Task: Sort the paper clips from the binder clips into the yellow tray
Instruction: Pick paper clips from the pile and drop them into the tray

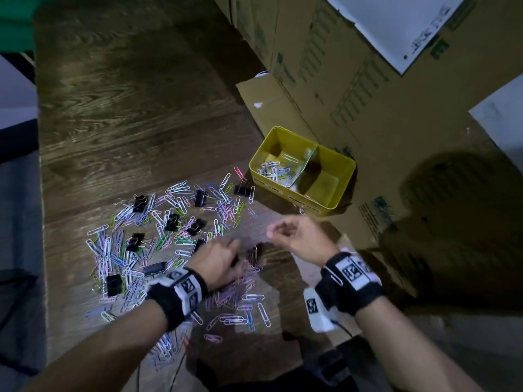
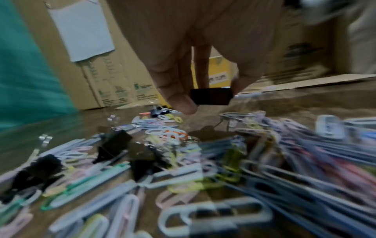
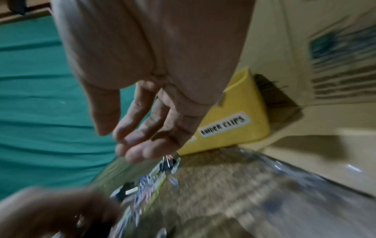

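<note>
A heap of coloured paper clips [image 1: 175, 222] mixed with black binder clips [image 1: 140, 203] covers the wooden table [image 1: 127, 108]. My left hand [image 1: 226, 256] hovers low over the heap's right side. Its thumb [image 2: 179, 99] and fingers pinch a black binder clip [image 2: 211, 96] just above the table. My right hand [image 1: 271, 232] hangs in the air to the right of the left hand, fingers [image 3: 132, 148] loosely bent and holding nothing. The yellow tray [image 1: 283, 190] stands beyond it. Its left compartment holds paper clips [image 1: 278, 171]. A label [image 3: 223, 125] on its front reads "BINDER CLIPS".
Stacked cardboard boxes [image 1: 368, 94] wall in the table's far and right sides, and the tray sits against them. Green cloth [image 1: 17, 24] lies past the far left corner. The table's left edge [image 1: 41, 193] drops off. A paper clip [image 1: 334, 275] hangs on my right wrist strap.
</note>
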